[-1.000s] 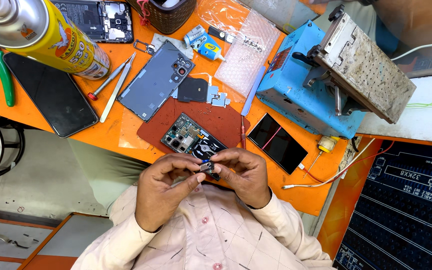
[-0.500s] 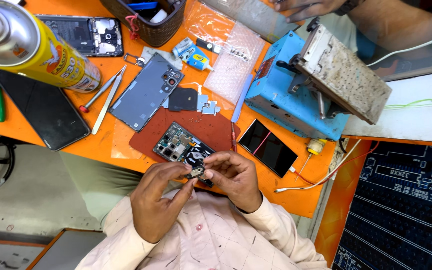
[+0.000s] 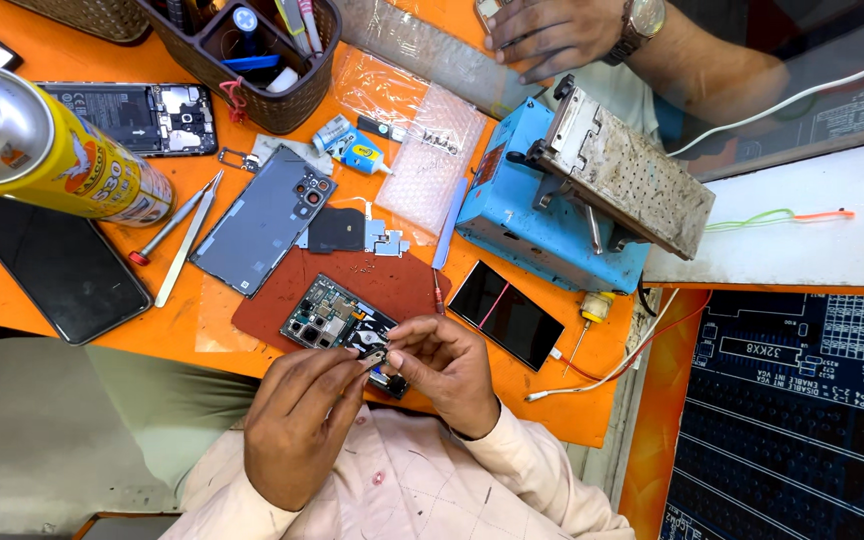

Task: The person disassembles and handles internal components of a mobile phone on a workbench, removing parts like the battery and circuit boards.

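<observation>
Head view: left hand [image 3: 297, 425] and right hand [image 3: 444, 368], fingers pinched together on one small metal part [image 3: 376, 355], above one opened phone [image 3: 337, 322] on counter [image 3: 572, 405].

Yellow spray can [image 3: 47, 150] lying far left on counter [image 3: 592, 400]. Two dark, unlit phone screens: one [image 3: 47, 265] below the can, one [image 3: 507, 315] beside the blue machine. Clear bubble-wrap pouch [image 3: 427, 165] at centre, possibly holding small parts.

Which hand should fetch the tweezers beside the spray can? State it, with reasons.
Left, probably. The tweezers lie nearer the left hand, left of the open phone; the right hand would have to cross it. Both pinch a small part.
</observation>
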